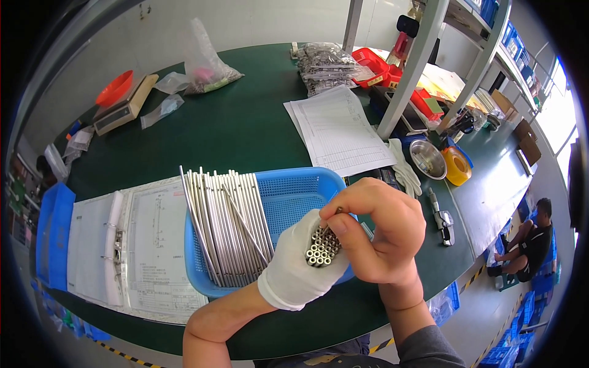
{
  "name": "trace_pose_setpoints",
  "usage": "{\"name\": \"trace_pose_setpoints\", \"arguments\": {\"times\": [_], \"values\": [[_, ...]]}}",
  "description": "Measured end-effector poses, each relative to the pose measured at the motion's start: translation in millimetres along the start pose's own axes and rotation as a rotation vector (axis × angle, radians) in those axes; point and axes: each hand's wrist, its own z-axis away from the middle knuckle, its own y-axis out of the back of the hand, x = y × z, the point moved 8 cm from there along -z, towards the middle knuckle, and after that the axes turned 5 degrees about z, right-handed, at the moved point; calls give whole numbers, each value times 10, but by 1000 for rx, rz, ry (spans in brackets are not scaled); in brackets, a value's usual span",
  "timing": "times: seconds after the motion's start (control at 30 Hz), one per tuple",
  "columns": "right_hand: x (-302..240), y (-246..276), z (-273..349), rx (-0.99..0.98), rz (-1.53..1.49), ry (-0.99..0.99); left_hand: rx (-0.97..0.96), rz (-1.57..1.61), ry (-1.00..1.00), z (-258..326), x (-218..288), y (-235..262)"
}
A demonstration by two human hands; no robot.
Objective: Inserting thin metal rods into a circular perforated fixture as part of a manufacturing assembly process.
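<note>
My left hand [297,260], in a white glove, is wrapped round a bundle of thin metal tubes [320,253], their open ends turned up toward me. Bare, my right hand [383,230] is bent over the bundle with thumb and forefinger pinched at its upper edge. A small dark tip shows between those fingers, too little of it to name. Below both hands stands a blue plastic basket [294,173]. Many long silvery tubes [224,227] lie side by side in its left part, a few slanting across the others.
An open ring binder [156,245] lies left of the basket, beside a blue bin [54,236]. Paper sheets [334,132], a white glove [405,168], a metal bowl [427,159] and a micrometer [440,218] lie rightward. A scale [126,105] stands far left. A person [531,245] sits at right.
</note>
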Motion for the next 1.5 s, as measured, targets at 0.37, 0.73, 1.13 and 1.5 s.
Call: {"name": "trace_pose_setpoints", "arguments": {"times": [0.37,0.73,1.13,1.5], "values": [[-76,-5,-16,-18,58,54,-62,8,27,30,-257,-9],[27,-4,-25,-10,-45,-36,-64,-98,-41,21,-67,-10],[-20,-9,-21,13,-54,53,-26,7,28,20,-59,-5],[101,-34,-20,23,-197,-47,-52,-103,-25,6,69,-50]]}}
